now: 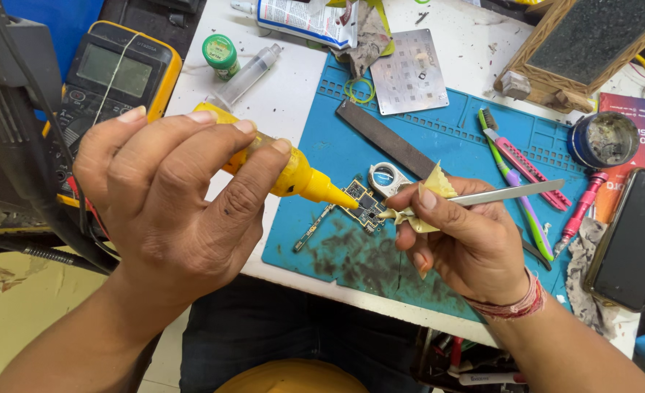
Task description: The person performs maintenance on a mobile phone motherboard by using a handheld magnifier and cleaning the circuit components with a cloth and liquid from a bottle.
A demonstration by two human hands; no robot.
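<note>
A: The left hand (166,196) is clamped around a yellow bottle (293,175), nozzle tipped down toward a small circuit board (366,207) lying on the blue mat (439,138).

B: And the right hand (468,240)?

A: Closed on tweezers (497,195) with a scrap of yellowish tissue (433,191) pinched in with them. The tips sit on the board's right edge, at 3 o'clock from the nozzle.

B: What could go wrong?

A: I'd judge a hard squeeze the main risk: too much liquid would flood the board and run onto the already smudged mat. The nozzle is almost touching the board, so a slip could knock the board out from under the tweezers.

B: Anything crowding the spot?

A: A metal ring part (385,177) lies just beside the board at 12 o'clock, and a flat file (391,142) runs diagonally beyond it. A thin flex strip (313,227) trails off at 8 o'clock.

B: Further out?

A: A multimeter (115,73) at 10 o'clock, a green-capped jar (220,54) and a syringe (248,74) near 11, a stencil plate (409,71) at 12. At 3 o'clock lie a pink knife (527,166), a brush (515,185) and a phone (631,240). None blocks the hands; the ring part is the nearest thing that a spill could reach.
</note>
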